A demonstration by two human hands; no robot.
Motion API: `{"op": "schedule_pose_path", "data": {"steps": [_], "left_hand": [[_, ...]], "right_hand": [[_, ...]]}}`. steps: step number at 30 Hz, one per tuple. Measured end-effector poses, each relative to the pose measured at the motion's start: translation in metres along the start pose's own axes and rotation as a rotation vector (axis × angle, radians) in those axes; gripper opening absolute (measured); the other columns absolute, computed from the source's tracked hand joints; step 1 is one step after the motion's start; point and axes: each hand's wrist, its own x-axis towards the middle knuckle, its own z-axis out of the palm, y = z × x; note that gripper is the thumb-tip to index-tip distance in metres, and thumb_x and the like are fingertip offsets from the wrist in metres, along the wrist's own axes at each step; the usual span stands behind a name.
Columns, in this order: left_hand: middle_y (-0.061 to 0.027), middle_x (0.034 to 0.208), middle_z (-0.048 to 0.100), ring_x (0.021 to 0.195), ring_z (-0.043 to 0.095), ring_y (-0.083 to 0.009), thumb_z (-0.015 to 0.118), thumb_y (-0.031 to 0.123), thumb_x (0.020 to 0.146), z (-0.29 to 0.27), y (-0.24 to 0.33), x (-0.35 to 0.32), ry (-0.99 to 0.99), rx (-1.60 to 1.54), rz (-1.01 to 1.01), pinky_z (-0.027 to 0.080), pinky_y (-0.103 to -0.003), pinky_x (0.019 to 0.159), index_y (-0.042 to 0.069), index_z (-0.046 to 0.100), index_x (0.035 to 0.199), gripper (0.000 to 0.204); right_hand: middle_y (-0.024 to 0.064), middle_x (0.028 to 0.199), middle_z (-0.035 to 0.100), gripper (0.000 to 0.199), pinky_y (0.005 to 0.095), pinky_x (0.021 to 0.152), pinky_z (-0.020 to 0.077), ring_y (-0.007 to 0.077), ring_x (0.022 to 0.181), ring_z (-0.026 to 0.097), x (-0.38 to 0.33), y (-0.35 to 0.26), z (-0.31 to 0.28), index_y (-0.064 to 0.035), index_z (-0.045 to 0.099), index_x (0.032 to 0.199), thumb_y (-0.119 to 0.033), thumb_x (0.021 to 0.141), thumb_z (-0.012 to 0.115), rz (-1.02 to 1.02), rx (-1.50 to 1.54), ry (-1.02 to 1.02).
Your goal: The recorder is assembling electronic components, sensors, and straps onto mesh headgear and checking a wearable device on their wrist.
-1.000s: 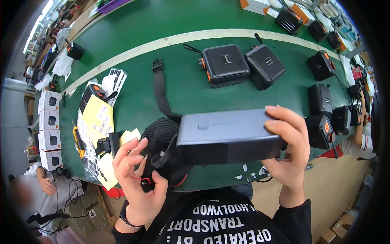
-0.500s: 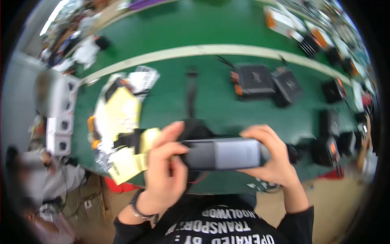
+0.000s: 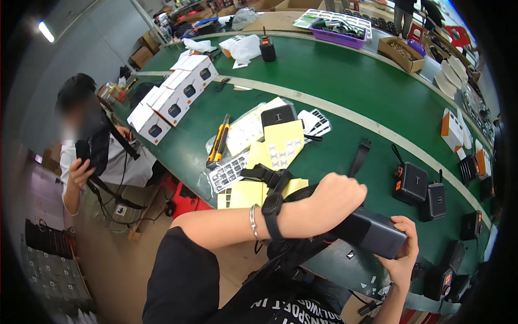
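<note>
My right hand [image 3: 403,249] grips the near right end of a dark rectangular device [image 3: 382,236], thumb below and fingers around the edge. The device is tilted, with a glossy black part and a greyer end. My left hand [image 3: 339,195] is curled into a fist over its far left end, knuckles up; whatever lies under the fingers is hidden. Left of that hand lie yellow sticker sheets [image 3: 283,148], a sheet of black stickers [image 3: 229,173] and a black device [image 3: 278,114]. A black strap with a buckle [image 3: 360,156] lies beyond the fist.
Black boxy devices with orange parts [image 3: 411,183] stand on the green table [image 3: 345,132], several more along the right edge. White cartons [image 3: 175,100] line the far left, near an orange-and-black cutter [image 3: 220,140]. A co-worker [image 3: 102,146] sits at left. A purple basket [image 3: 339,35] stands at the back.
The view has swung left and sharpened. My left hand, with fingers apart at the device's left side before, is now a fist over it. The right hand keeps its grip.
</note>
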Motion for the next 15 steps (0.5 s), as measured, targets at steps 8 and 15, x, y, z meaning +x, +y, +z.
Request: {"op": "schedule_pose_path", "data": {"steps": [8, 15], "left_hand": [[-0.0130, 0.079, 0.053, 0.065, 0.062, -0.0278, 0.059, 0.009, 0.069, -0.007, 0.020, 0.025, 0.005, -0.006, 0.174, 0.048, -0.037, 0.055, 0.005, 0.059, 0.067, 0.005], [-0.0104, 0.083, 0.055, 0.067, 0.061, -0.0291, 0.058, 0.008, 0.073, -0.001, 0.045, 0.039, 0.057, 0.004, 0.146, 0.049, -0.037, 0.058, 0.003, 0.063, 0.082, 0.011]], "right_hand": [[0.0062, 0.104, 0.055, 0.063, 0.0271, 0.083, 0.0462, 0.0147, 0.097, 0.055, 0.009, -0.014, 0.003, 0.0005, 0.054, 0.111, -0.004, 0.055, 0.082, 0.162, -0.011, -0.067], [0.0100, 0.107, 0.057, 0.048, 0.0314, 0.081, 0.0513, 0.0165, 0.098, 0.058, -0.029, -0.005, 0.020, 0.0006, 0.046, 0.120, 0.001, 0.076, 0.067, 0.341, 0.428, 0.443]]}}
